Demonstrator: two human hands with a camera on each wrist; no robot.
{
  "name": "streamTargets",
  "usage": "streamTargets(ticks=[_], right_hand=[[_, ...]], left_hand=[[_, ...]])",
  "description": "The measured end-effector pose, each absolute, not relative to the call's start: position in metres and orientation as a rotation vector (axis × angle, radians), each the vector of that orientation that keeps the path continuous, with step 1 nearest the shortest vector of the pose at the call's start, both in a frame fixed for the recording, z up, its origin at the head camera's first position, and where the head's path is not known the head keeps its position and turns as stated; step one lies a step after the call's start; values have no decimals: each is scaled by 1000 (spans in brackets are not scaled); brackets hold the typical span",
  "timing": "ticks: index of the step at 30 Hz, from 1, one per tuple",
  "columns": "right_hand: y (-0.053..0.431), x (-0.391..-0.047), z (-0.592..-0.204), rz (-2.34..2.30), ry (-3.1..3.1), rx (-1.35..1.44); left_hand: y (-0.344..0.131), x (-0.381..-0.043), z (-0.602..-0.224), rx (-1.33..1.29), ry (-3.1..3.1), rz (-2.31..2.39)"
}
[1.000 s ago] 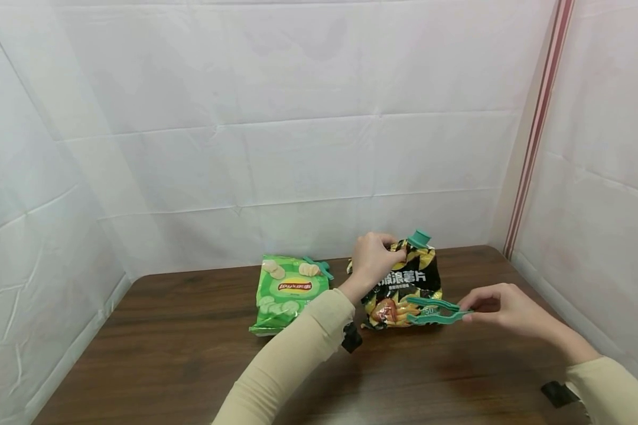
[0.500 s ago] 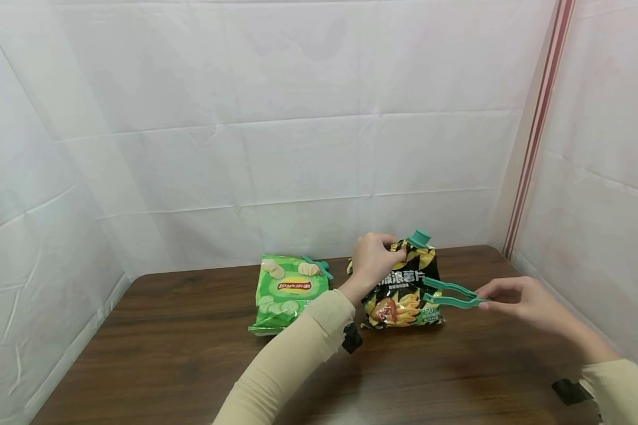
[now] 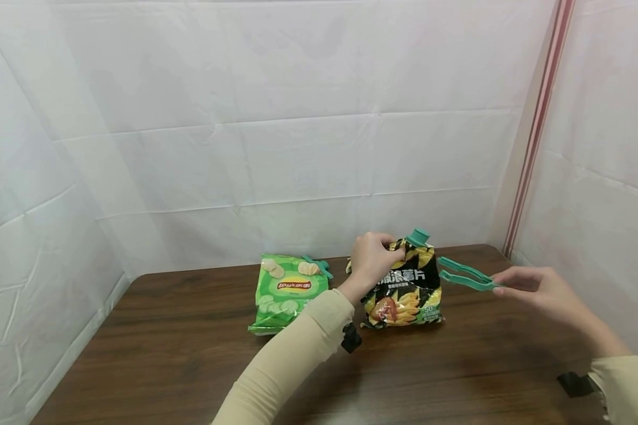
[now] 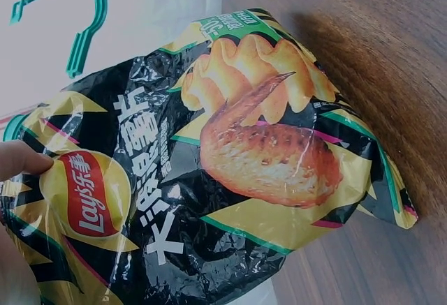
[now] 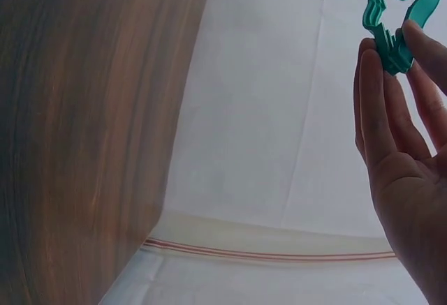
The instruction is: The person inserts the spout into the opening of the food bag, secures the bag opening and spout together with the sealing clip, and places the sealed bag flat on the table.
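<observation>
My left hand [image 3: 371, 260] pinches the top of a black and yellow Lay's chip bag [image 3: 404, 295], which stands upright on the table. In the left wrist view, a thumb presses the front of that chip bag [image 4: 272, 158] near its logo. A teal spout cap [image 3: 418, 237] sticks up at the bag's top right corner. To the right of the bag, my right hand [image 3: 542, 295] pinches a teal bag clip [image 3: 468, 275] by its joined end, its two arms spread apart. The right wrist view shows the clip [image 5: 394, 57] between thumb and fingers.
A green Lay's chip bag [image 3: 292, 289] rests to the left, with a teal clip [image 3: 323, 267] at its top right. The brown wooden table [image 3: 191, 354] is bounded by white cloth walls [image 3: 298, 147] behind and at both sides.
My right hand has moved right and slightly up with the bag clip, from in front of the black chip bag to beside it. The left hand and both bags stay in place.
</observation>
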State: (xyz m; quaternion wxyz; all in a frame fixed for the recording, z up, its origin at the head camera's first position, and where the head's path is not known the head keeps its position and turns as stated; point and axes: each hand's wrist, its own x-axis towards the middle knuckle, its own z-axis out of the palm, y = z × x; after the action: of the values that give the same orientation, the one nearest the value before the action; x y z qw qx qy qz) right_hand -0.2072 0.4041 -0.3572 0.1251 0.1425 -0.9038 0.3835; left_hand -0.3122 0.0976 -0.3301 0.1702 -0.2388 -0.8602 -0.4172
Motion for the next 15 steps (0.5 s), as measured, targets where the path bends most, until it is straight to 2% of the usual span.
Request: streamTargets(ticks=[15], right_hand=[[397, -221, -357, 1161, -2572, 268]], left_hand=[[96, -313, -331, -714, -2421, -1199]])
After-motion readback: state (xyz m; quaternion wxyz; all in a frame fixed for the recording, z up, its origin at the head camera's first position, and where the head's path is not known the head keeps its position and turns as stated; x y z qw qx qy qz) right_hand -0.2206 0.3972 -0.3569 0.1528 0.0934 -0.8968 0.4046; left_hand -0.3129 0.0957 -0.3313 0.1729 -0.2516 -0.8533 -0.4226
